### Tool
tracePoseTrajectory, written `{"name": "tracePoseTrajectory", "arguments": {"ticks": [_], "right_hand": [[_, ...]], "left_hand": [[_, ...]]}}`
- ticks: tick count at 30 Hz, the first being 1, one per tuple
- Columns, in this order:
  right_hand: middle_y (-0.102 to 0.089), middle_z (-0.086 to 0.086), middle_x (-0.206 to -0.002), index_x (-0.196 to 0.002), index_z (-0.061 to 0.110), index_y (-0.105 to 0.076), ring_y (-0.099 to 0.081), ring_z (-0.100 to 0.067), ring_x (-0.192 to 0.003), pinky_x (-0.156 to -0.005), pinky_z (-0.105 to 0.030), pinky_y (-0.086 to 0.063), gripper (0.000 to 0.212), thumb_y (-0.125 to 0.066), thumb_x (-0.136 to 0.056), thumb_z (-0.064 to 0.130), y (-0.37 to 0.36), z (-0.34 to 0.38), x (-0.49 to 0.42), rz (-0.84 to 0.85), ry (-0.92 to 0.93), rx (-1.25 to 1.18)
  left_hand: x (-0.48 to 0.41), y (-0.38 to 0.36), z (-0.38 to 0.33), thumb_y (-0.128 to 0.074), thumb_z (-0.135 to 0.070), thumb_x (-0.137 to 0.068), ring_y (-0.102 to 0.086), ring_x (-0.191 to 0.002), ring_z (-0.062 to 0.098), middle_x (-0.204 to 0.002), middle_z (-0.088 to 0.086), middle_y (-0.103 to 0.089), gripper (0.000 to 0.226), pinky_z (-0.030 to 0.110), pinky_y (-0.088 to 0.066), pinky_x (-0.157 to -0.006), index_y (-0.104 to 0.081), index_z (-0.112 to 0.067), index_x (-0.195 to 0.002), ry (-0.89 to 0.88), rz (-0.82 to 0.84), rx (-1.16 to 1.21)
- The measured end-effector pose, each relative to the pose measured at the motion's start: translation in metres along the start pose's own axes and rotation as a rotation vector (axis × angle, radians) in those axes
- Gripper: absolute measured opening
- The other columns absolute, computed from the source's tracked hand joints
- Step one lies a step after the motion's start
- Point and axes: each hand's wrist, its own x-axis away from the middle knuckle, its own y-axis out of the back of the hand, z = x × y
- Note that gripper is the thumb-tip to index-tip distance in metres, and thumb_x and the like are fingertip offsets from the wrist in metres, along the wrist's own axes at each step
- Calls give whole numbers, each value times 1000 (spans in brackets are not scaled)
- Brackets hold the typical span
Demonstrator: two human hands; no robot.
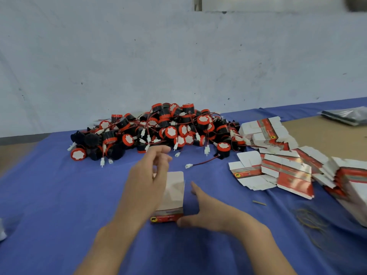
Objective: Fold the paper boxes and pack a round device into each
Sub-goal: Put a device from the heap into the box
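A blue cloth (59, 195) covers most of the worktop, and bare brown board (327, 135) shows toward the far right edge. A pile of round devices (158, 132) with red wires lies at the middle of the far edge. Flat paper boxes (278, 167) spread along the right side. A folded box (172, 195) stands near the middle. Thin yellowish bands (309, 219) and a small stick (259, 203) lie toward the near right. Dark bags (345, 116) sit at the far right corner.

Bench cover (59, 195): blue cloth, matt, smooth. Round devices (158, 132): black and red plastic, slight sheen. Box (173, 195), flat blanks (288, 169): paper card, glossy print outside, matt white inside. Wall (139, 66): matt, scuffed.
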Motion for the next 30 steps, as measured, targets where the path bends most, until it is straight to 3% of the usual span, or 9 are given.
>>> {"name": "tracePoseTrajectory", "arguments": {"ticks": [2,4,7,11,14,17,20,24,30], "right_hand": [[-20,19,-162,-160,31,-1,-30,-3,-142,-93,-7,-32,112,-76,-81,57,12,-5,-2,4,-3,-84],[-27,19,-160,-160,34,-3,-35,-3,-137,-97,-18,-37,106,-68,-82,66,24,-9,-6,-36,-14,-204],[-43,15,-151,-160,33,-16,-48,-2,-128,-94,-22,-44,82,-58,-93,57,38,-18,-15,-210,-8,-341],[-62,34,-94,-150,37,-35,-59,17,-76,-55,-6,-46,53,-51,-101,40,48,-36,-18,-468,-1,-452],[-63,27,-79,-145,41,-40,-55,16,-62,-51,-11,-42,46,-50,-101,35,53,-52,-15,-568,7,-513],[-61,16,-81,-139,38,-47,-50,7,-49,-46,-11,-37,41,-50,-100,26,64,-66,-10,-650,-10,-596],[-67,17,-80,-129,40,-51,-55,8,-55,-44,-8,-39,34,-50,-100,23,74,-73,-6,-743,-29,-631],[-71,11,-92,-127,40,-53,-58,7,-60,-45,-8,-40,31,-49,-100,25,78,-66,-1,-819,-35,-664],[-66,14,-122,-133,41,-53,-70,2,-93,-80,-28,-54,38,-54,-97,52,87,-26,17,-858,83,-999]], "left_hand": [[-31,-14,-9,-45,-29,-103,-62,-92,-4,-96,-24,-67,20,12,-47,-68,-56,-45,-107,5,20,73],[-67,-38,-15,-45,-27,-103,-62,-86,-2,-97,-15,-69,18,15,-48,-64,-59,-36,-110,13,116,70],[-120,-89,-17,-44,-30,-104,-60,-81,21,-101,-1,-63,20,34,-50,-67,-59,-21,-113,82,487,-197],[-155,-164,-8,-48,-24,-103,-34,-63,21,-74,7,-38,34,31,-28,-57,-39,-14,-72,94,776,-535],[-165,-206,7,-52,-26,-101,-47,-72,24,-79,8,-48,21,33,-36,-63,-54,-6,-95,153,771,-599],[-169,-239,19,-56,-33,-99,-53,-112,34,-130,21,-50,47,37,-44,-85,-46,0,-132,239,772,-572],[-166,-257,23,-60,-39,-95,-41,-133,36,-145,19,-41,63,44,-37,-110,-36,-4,-142,235,678,-607],[-161,-246,7,-63,-41,-91,-52,-122,36,-137,17,-51,85,45,-50,-96,-13,-4,-151,223,628,-490],[-138,-154,-72,-67,-45,-89,-63,-80,-3,-91,-15,-62,58,20,-51,-71,-33,-25,-131,-247,317,-59]]}}
